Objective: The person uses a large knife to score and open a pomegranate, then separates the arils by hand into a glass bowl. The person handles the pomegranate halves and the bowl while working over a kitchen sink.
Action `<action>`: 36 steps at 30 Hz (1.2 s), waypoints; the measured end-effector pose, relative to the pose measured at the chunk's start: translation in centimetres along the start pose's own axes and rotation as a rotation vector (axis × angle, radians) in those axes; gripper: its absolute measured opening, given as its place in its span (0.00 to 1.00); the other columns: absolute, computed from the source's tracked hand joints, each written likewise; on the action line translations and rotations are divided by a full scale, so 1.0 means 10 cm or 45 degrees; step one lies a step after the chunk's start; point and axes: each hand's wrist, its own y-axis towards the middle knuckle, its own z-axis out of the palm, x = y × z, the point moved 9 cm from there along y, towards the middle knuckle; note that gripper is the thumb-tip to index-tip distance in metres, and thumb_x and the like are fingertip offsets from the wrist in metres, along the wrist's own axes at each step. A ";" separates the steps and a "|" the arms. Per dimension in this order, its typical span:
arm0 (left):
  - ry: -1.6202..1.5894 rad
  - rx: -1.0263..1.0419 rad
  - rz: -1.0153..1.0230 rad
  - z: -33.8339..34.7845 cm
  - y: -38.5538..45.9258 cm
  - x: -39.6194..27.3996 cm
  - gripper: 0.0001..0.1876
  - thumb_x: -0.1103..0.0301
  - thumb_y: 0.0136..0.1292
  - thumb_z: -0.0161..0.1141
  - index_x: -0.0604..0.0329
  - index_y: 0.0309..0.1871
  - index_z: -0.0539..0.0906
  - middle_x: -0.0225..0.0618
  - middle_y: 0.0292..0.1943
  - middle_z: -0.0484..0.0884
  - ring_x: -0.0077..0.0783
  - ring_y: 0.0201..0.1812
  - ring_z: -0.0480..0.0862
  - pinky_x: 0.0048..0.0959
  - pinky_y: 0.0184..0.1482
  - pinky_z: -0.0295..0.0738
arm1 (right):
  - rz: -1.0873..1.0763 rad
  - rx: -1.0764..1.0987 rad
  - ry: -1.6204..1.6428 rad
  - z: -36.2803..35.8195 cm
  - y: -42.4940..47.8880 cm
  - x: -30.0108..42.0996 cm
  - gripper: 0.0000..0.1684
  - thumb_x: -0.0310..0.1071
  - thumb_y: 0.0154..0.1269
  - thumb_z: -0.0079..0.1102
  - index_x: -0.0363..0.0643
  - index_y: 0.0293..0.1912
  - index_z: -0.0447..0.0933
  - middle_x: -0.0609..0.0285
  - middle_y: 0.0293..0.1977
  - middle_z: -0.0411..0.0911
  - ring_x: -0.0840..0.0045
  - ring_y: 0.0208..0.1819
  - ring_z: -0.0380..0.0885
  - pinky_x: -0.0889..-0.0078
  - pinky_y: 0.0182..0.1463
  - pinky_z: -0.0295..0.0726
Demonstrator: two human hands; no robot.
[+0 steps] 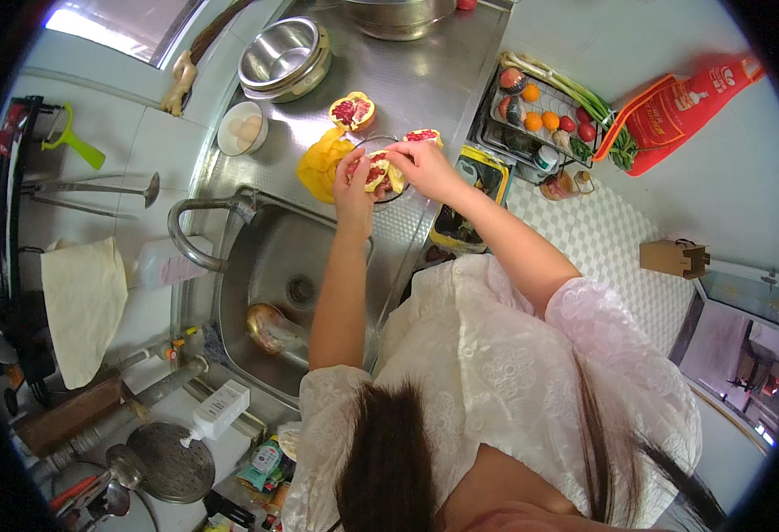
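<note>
My left hand [355, 189] holds a broken piece of pomegranate [377, 171] with red seeds and pale yellow pith. The fingers of my right hand [422, 167] pinch the upper right edge of the same piece. Both hands are over a clear bowl [399, 194], whose contents are mostly hidden by them. To the left, touching or close to my left hand, lies a crumpled yellow plastic bag [319, 166]. A larger opened pomegranate [352, 111] sits cut side up farther back. Another pomegranate piece [424, 136] lies behind my right hand.
Left of the hands, a white bowl [242, 129] of eggs and nested steel bowls [283, 60] stand on the steel counter [416, 80]. Nearer me is the sink [256, 266] with its faucet [193, 229]. A wire rack [542, 120] of produce and a yellow-rimmed bin [439, 241] stand at right.
</note>
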 end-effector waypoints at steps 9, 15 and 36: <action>-0.300 0.088 -0.120 -0.05 0.08 0.08 0.10 0.70 0.64 0.54 0.57 0.48 0.75 0.35 0.40 0.80 0.28 0.38 0.81 0.23 0.31 0.77 | 0.130 -0.152 0.257 0.20 0.08 -0.26 0.12 0.34 0.65 0.52 0.36 0.39 0.80 0.56 0.26 0.81 0.77 0.29 0.78 0.72 0.34 0.75; -0.546 0.142 -0.242 -0.15 0.13 0.13 0.08 0.72 0.62 0.55 0.55 0.44 0.75 0.38 0.41 0.79 0.32 0.40 0.81 0.29 0.36 0.80 | 0.511 0.029 0.499 0.16 0.04 -0.69 0.12 0.33 0.68 0.50 0.40 0.38 0.82 0.67 0.24 0.77 0.87 0.26 0.71 0.79 0.31 0.71; 0.160 0.239 0.047 -0.04 0.09 0.05 0.23 0.84 0.60 0.55 0.62 0.59 0.67 0.40 0.51 0.74 0.33 0.50 0.79 0.33 0.52 0.80 | -0.178 -0.219 -0.255 -0.36 -0.19 0.05 0.09 0.29 0.55 0.60 0.41 0.38 0.80 0.57 0.35 0.79 0.66 0.36 0.78 0.68 0.41 0.77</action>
